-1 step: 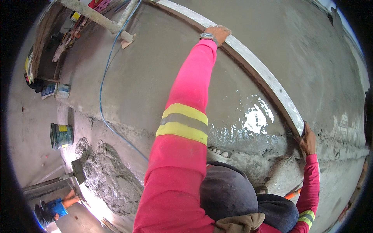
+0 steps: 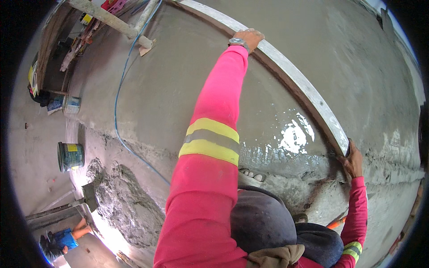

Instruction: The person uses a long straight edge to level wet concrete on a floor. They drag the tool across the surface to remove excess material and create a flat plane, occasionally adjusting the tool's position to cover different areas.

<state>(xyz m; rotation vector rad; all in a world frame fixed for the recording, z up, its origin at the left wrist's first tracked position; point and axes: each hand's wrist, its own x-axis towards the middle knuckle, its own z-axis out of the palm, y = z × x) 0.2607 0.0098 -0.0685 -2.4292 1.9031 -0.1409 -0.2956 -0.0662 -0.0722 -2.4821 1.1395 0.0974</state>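
Observation:
A long, pale straightedge (image 2: 298, 77) lies across a smooth, wet grey cement surface (image 2: 170, 85) and looks curved in this lens. My left hand (image 2: 250, 38), with a watch at its wrist, grips the straightedge along its upper part. At the lower right end of the bar, my right hand (image 2: 353, 161) is wrapped round its tip. Wet cement coats the bar's near side. A glossy, watery patch (image 2: 295, 136) shines on the cement between my arms. The undersides of both hands are hidden.
A blue cable (image 2: 117, 102) runs down the left past a cement-crusted pole (image 2: 107, 18). Lower left are a dark bucket (image 2: 71, 156), a heap of wet mortar (image 2: 127, 203) and another person (image 2: 62, 241) in blue shorts. A rough ledge (image 2: 321, 172) borders the wet surface.
My hands and the straightedge have shifted very slightly to the left. Both hands keep their hold on the bar.

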